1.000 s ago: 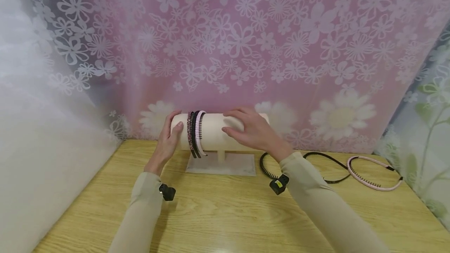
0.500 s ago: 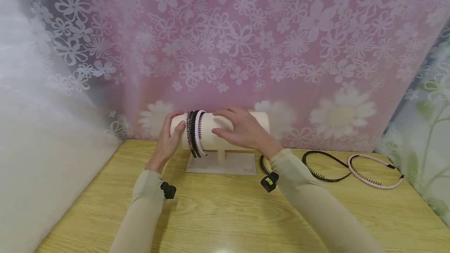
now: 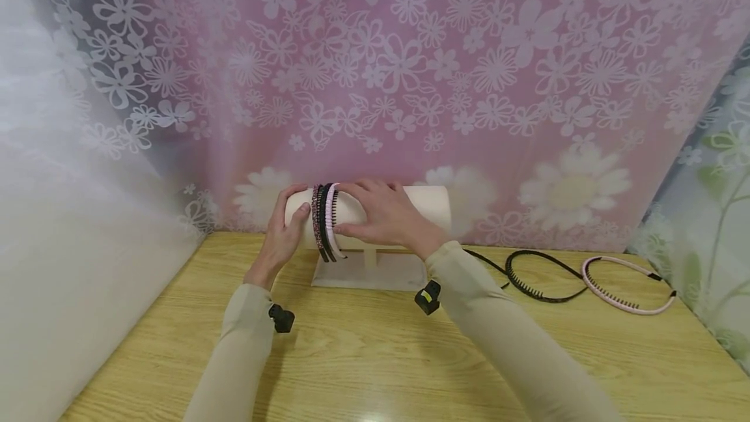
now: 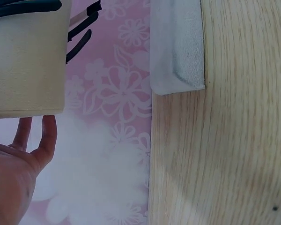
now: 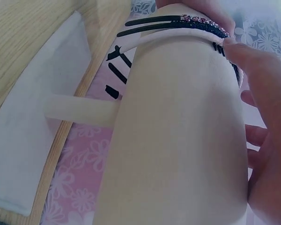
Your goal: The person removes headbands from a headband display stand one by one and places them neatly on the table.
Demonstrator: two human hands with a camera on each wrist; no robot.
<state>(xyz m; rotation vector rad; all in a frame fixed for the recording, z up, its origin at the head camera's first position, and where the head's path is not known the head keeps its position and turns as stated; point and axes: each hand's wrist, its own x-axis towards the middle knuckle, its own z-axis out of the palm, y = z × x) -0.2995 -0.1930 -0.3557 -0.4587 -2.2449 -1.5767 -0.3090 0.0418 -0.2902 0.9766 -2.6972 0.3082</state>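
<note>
A cream roll point(image 3: 424, 204) of a headband stand lies level on a short post. My left hand point(image 3: 282, 230) grips the roll's left end, thumb in front and fingers bent at the end face in the left wrist view. Beside it a glittery headband point(image 3: 317, 220), a black headband point(image 3: 323, 230) and a pink headband point(image 3: 330, 217) with dark teeth sit round the roll close together. My right hand point(image 3: 387, 217) arches over the roll, its thumb and forefinger touching the pink headband's right edge. In the right wrist view its thumb point(image 5: 246, 56) meets that band; other fingers are partly hidden behind the roll.
The stand's pale base point(image 3: 369, 275) rests on the wooden table point(image 3: 351, 357). At the right lie a black toothed headband point(image 3: 545, 298), another pink headband point(image 3: 627, 310) and, partly hidden by my right sleeve, a dark band point(image 3: 486, 258). A flowered curtain point(image 3: 375, 83) hangs behind.
My right hand has slid left along the roll from its bare middle until thumb and forefinger reach the pink headband. My left hand keeps its grip on the roll's end.
</note>
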